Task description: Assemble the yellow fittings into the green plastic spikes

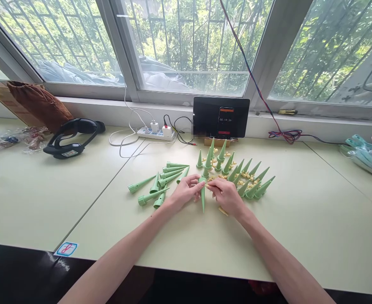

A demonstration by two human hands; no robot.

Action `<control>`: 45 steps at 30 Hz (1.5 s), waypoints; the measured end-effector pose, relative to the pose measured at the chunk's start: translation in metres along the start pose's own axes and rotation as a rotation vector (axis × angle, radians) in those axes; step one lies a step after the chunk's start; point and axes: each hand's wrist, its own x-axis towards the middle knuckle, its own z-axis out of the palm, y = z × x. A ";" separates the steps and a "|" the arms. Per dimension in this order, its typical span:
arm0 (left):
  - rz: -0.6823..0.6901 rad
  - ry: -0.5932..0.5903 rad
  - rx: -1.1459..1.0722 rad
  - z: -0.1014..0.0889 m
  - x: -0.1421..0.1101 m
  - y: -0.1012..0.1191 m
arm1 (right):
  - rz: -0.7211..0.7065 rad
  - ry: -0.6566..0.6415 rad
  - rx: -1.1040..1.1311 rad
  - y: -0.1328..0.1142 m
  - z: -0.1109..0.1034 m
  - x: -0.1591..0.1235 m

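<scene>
My left hand [186, 190] is closed around the wide end of a green plastic watering spike [203, 200], whose tip points down toward me. Against the side of that spike, my right hand [226, 195] pinches a small yellow valve [207, 185], mostly covered by the fingers. Left of my hands lie several loose green spikes [152, 196]. Beyond and to the right, several more spikes [262, 188] stand point-up, with small yellow valves [246, 174] among them. One yellow piece [223, 211] lies under my right wrist.
A tablet [220, 118] showing a timer stands at the back, near a power strip [156, 133] with cables. A black headset [73, 138] and a brown pouch [40, 105] sit at the left. Teal and pink items [365, 152] lie far right on the table [300, 236].
</scene>
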 end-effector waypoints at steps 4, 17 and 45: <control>0.009 -0.017 0.002 -0.001 0.000 -0.002 | 0.003 -0.010 -0.001 0.002 0.001 -0.001; 0.010 -0.015 0.029 0.000 -0.001 -0.001 | 0.140 -0.093 0.048 -0.001 -0.001 -0.001; 0.060 -0.105 0.079 0.004 -0.001 0.001 | 0.967 -0.342 1.051 -0.006 -0.020 0.006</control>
